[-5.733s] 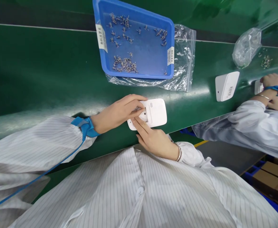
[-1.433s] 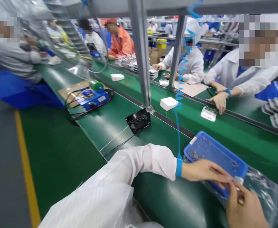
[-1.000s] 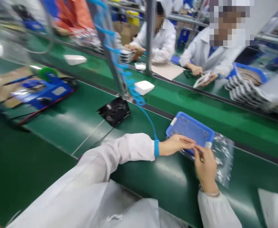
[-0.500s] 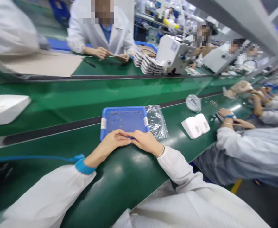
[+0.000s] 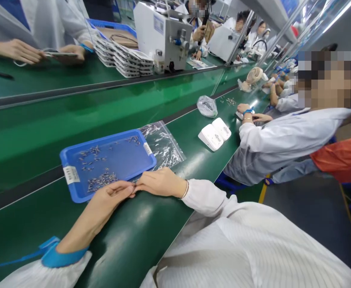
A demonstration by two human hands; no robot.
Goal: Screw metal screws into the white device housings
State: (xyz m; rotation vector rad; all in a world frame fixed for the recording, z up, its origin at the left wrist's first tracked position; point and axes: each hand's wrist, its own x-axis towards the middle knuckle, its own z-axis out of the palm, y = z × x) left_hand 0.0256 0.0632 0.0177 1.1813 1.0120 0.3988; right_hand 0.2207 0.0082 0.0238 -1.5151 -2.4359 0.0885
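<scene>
My left hand [image 5: 111, 200] and my right hand [image 5: 160, 182] meet at the fingertips, just in front of a shallow blue tray [image 5: 130, 160]. The fingers of both are closed together, and whatever they pinch is too small or hidden to make out. Many small metal pieces, like screws [image 5: 102, 182], lie in the tray, heaped thickest at its near side. A blue wrist strap [image 5: 64, 256] with a cord circles my left wrist. Beside the tray, partly behind my right hand, lies a clear zip bag [image 5: 166, 146].
Two white plastic housings [image 5: 214, 134] and a crumpled clear bag [image 5: 207, 106] are to the right. A co-worker's hand [image 5: 244, 109] works beyond them. Across the green bench stand stacked white parts [image 5: 127, 60] and a white machine [image 5: 163, 36]. Another person's hands [image 5: 25, 52] hold a flat piece.
My view has swung right, so the tray and my hands appear further left. My two hands stay together at the fingertips in front of the tray.
</scene>
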